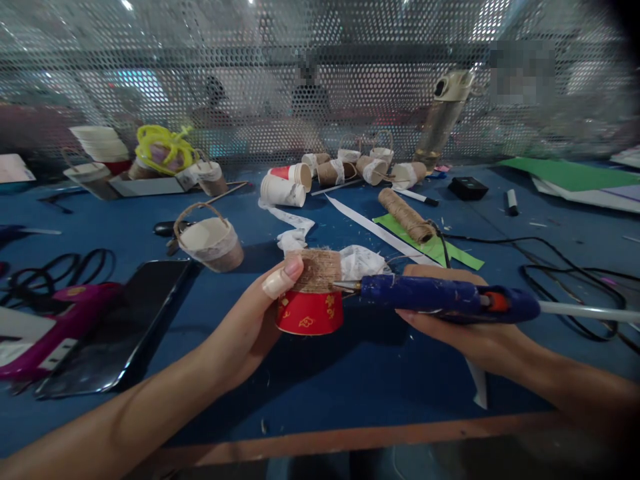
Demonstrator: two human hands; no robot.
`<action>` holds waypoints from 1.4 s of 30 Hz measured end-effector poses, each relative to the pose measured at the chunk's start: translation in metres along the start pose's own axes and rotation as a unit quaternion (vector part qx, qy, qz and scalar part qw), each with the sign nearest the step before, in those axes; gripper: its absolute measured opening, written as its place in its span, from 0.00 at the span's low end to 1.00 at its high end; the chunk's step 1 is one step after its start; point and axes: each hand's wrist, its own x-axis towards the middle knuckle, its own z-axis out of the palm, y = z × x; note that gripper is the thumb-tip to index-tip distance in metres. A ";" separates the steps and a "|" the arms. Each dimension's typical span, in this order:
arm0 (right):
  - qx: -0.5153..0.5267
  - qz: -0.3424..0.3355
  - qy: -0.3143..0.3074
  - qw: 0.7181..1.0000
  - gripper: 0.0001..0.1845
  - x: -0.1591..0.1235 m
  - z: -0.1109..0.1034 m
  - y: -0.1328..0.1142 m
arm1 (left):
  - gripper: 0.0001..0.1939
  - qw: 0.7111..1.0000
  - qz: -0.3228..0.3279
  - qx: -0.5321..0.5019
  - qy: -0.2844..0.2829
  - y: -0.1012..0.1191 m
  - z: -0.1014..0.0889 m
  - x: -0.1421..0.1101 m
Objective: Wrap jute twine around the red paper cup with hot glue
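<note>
My left hand is closed around a red paper cup with gold patterns, whose other half is wound with brown twine. In my right hand is a blue hot glue gun with a white glue stick out of its back end. The metal nozzle points left and sits against or very near the edge of the twine; I cannot tell if it touches. Bunched white lace ribbon lies just behind the cup and nozzle. Part of my right fingers is hidden by the glue gun.
A small twine-wrapped basket stands left of the cup, near a black phone and a magenta glue gun. Behind lie a twine roll, white cups and several small baskets. Black cables run at right. A bottle stands by the perforated screen.
</note>
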 end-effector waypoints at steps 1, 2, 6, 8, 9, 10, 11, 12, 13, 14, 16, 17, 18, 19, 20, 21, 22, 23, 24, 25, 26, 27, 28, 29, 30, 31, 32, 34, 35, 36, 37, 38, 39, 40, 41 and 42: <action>-0.004 -0.005 -0.006 1.000 0.11 0.000 -0.001 0.001 | 0.22 1.000 0.003 -0.001 -0.004 0.000 0.000 0.000; -0.004 -0.013 -0.011 1.000 0.10 0.000 -0.002 0.002 | 0.22 1.000 0.004 -0.002 -0.006 0.000 0.000 0.000; -0.025 -0.038 -0.002 0.999 0.08 0.000 -0.002 0.007 | 0.22 1.000 0.009 -0.003 -0.001 0.000 0.000 0.000; -0.039 -0.038 -0.002 0.999 0.10 0.000 -0.002 0.008 | 0.22 1.000 0.008 0.004 0.008 0.001 0.000 -0.001; -0.043 -0.037 0.000 0.998 0.11 -0.001 -0.001 0.008 | 0.23 1.000 0.007 0.009 0.013 0.001 0.001 -0.001; -0.044 -0.037 0.002 0.998 0.12 -0.001 -0.001 0.008 | 0.23 1.000 0.006 0.015 0.020 0.002 0.002 -0.001; -0.044 -0.037 0.005 0.998 0.13 -0.001 0.000 0.007 | 0.24 0.999 0.006 0.022 0.026 0.002 0.002 -0.001; -0.042 -0.039 0.009 0.998 0.13 -0.002 0.001 0.007 | 0.25 0.999 0.006 0.030 0.033 0.002 0.003 -0.001; -0.039 -0.041 0.013 0.998 0.14 -0.002 0.001 0.006 | 0.25 0.999 0.007 0.037 0.039 0.002 0.003 -0.001; -0.035 -0.044 0.016 0.998 0.14 -0.002 0.002 0.006 | 0.24 0.998 0.008 0.044 0.044 0.002 0.003 -0.001; -0.027 -0.048 0.021 0.998 0.15 -0.003 0.002 0.006 | 0.23 0.997 0.012 0.054 0.050 0.001 0.002 -0.001; -0.024 -0.051 0.022 0.998 0.15 -0.003 0.003 0.007 | 0.23 0.997 0.014 0.058 0.051 0.000 0.001 -0.001; -0.022 -0.055 0.022 0.998 0.15 -0.003 0.003 0.008 | 0.22 0.997 0.018 0.061 0.053 0.000 0.001 -0.001; -0.020 -0.058 0.021 0.998 0.14 -0.003 0.003 0.008 | 0.22 0.996 0.023 0.065 0.052 -0.001 0.000 -0.001; -0.020 -0.060 0.018 0.998 0.14 -0.003 0.003 0.009 | 0.22 0.996 0.030 0.068 0.051 -0.002 0.000 -0.001; -0.022 -0.063 0.016 0.998 0.14 -0.004 0.003 0.010 | 0.21 0.996 0.037 0.071 0.049 -0.003 -0.001 -0.001; -0.025 -0.064 0.016 0.998 0.14 -0.004 0.003 0.011 | 0.21 0.995 0.043 0.072 0.046 -0.003 -0.001 -0.001; -0.029 -0.063 0.017 0.997 0.15 -0.004 0.002 0.011 | 0.20 0.995 0.048 0.072 0.042 -0.004 -0.001 -0.001; -0.033 -0.063 0.016 0.997 0.15 -0.004 0.002 0.011 | 0.20 0.995 0.050 0.070 0.039 -0.004 -0.002 -0.001; -0.037 -0.062 0.015 0.997 0.15 -0.004 0.002 0.011 | 0.20 0.996 0.049 0.068 0.037 -0.005 -0.002 -0.001; -0.041 -0.060 0.015 0.997 0.16 -0.005 0.002 0.010 | 0.20 0.996 0.047 0.066 0.036 -0.005 -0.002 -0.002; -0.043 -0.058 0.015 0.997 0.16 -0.005 0.001 0.010 | 0.20 0.996 0.044 0.064 0.035 -0.004 -0.002 -0.002; -0.045 -0.056 0.016 0.997 0.16 -0.005 0.001 0.010 | 0.20 0.997 0.040 0.063 0.036 -0.004 -0.002 -0.002; -0.046 -0.055 0.017 0.997 0.16 -0.005 0.001 0.009 | 0.21 0.997 0.036 0.061 0.039 -0.004 -0.002 -0.003; -0.048 -0.053 0.018 0.997 0.17 -0.005 0.001 0.009 | 0.21 0.997 0.034 0.058 0.041 -0.003 -0.002 -0.003; -0.051 -0.049 0.020 0.997 0.16 -0.006 0.001 0.009 | 0.22 0.997 0.035 0.055 0.044 -0.003 -0.002 -0.003; -0.056 -0.044 0.020 0.997 0.16 -0.006 0.001 0.010 | 0.22 0.997 0.036 0.053 0.045 -0.002 -0.002 -0.003; -0.073 -0.033 0.022 0.997 0.15 -0.006 0.001 0.011 | 0.23 0.997 0.036 0.049 0.045 -0.001 -0.001 -0.003; -0.080 -0.029 0.024 0.996 0.15 -0.006 0.001 0.012 | 0.23 0.997 0.035 0.047 0.045 0.000 -0.001 -0.003; -0.086 -0.027 0.026 0.996 0.14 -0.006 0.001 0.012 | 0.23 0.997 0.033 0.045 0.044 0.001 0.000 -0.002; -0.089 -0.028 0.028 0.995 0.14 -0.006 0.001 0.013 | 0.23 0.998 0.031 0.042 0.045 0.001 0.000 -0.002; -0.091 -0.030 0.030 0.995 0.14 -0.005 0.001 0.014 | 0.23 0.998 0.030 0.041 0.046 0.002 0.000 -0.002; -0.093 -0.034 0.032 0.995 0.13 -0.005 0.001 0.014 | 0.22 0.998 0.030 0.039 0.045 0.002 0.001 -0.001; -0.093 -0.039 0.032 0.994 0.13 -0.005 0.001 0.015 | 0.22 0.998 0.032 0.038 0.044 0.002 0.001 -0.001; -0.094 -0.041 0.032 0.994 0.13 -0.004 0.001 0.015 | 0.23 0.998 0.034 0.035 0.041 0.002 0.001 -0.001; -0.096 -0.042 0.032 0.994 0.12 -0.004 0.001 0.016 | 0.23 0.998 0.036 0.031 0.039 0.002 0.000 -0.002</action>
